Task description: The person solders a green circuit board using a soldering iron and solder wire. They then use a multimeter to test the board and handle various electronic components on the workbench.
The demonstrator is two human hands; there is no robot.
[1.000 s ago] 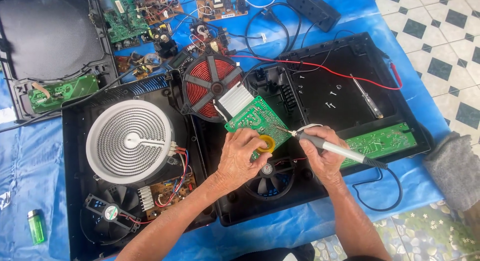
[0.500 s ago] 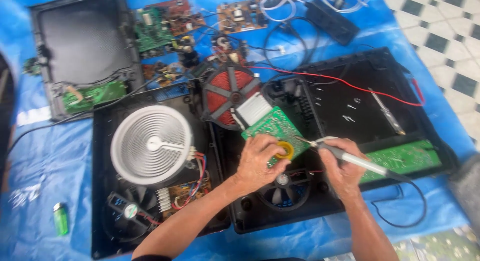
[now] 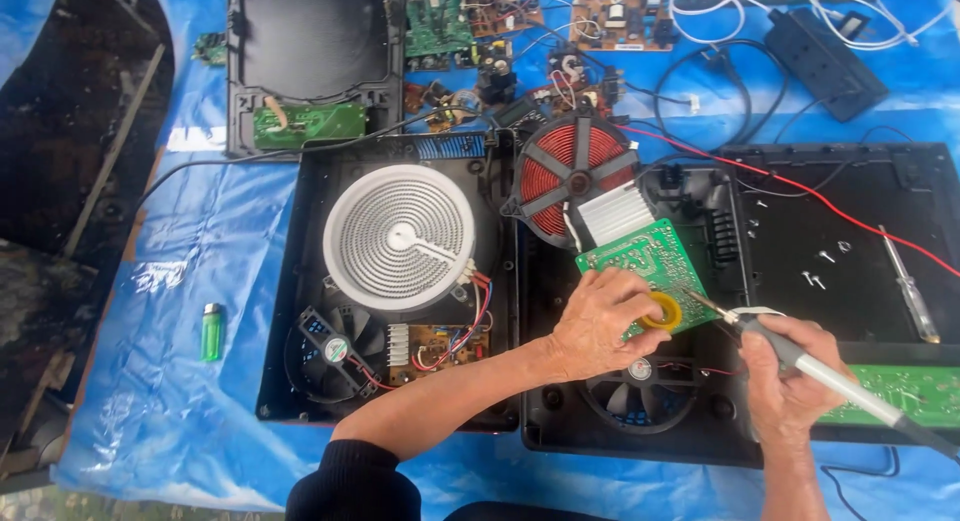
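Observation:
My left hand (image 3: 598, 323) grips the near edge of a green circuit board (image 3: 640, 262) with a yellow ring-shaped part (image 3: 662, 310) by my fingers. The board lies tilted over an opened black cooktop housing (image 3: 545, 401). My right hand (image 3: 782, 378) holds a soldering iron (image 3: 800, 359) with a grey handle, its metal tip touching the board near the yellow ring. A red copper coil (image 3: 573, 170) and a white heat sink (image 3: 616, 212) sit just beyond the board.
A white round heating element (image 3: 400, 236) fills the left housing, with a black fan (image 3: 330, 347) below it. A screwdriver (image 3: 910, 286) lies on the right panel (image 3: 840, 221). A green lighter (image 3: 211, 331) rests on the blue tarp (image 3: 190, 271). Loose boards and a power strip (image 3: 825, 49) lie at the back.
The camera view has shifted, so the whole scene has slid right and down in frame. Both hands keep their grips, the iron tip staying at the board beside the yellow ring.

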